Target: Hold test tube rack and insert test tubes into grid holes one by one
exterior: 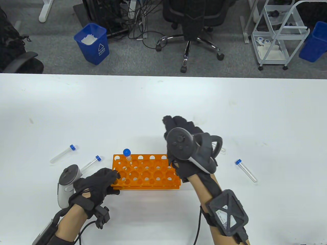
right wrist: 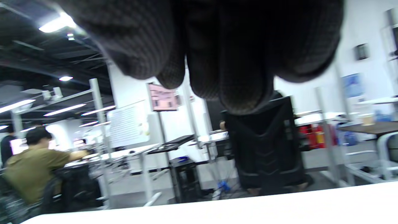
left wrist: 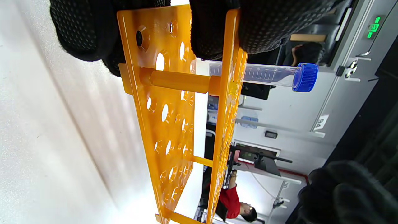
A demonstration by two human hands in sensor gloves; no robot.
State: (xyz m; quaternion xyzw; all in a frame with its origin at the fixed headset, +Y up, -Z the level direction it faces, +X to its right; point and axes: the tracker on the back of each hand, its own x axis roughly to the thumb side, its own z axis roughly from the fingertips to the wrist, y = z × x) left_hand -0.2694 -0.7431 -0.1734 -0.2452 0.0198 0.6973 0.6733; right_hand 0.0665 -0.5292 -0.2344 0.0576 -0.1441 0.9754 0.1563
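An orange test tube rack [exterior: 147, 173] lies near the table's front edge. My left hand [exterior: 101, 182] grips its left end; in the left wrist view the fingers [left wrist: 264, 25] press on the top plate and the thumb [left wrist: 84, 34] lies under the rack [left wrist: 169, 124]. One blue-capped tube [exterior: 127, 154] stands in a far-left hole and also shows in the left wrist view [left wrist: 273, 74]. My right hand [exterior: 178, 132] hovers over the rack's right end. In the right wrist view its fingers [right wrist: 236, 62] hang down bunched with nothing seen in them.
Loose blue-capped tubes lie on the white table [exterior: 163, 102]: two left of the rack [exterior: 62, 154] [exterior: 91, 163], one at the right [exterior: 246, 170], and one partly hidden behind my right hand's tracker [exterior: 222, 150]. Office chair and bins stand beyond the far edge.
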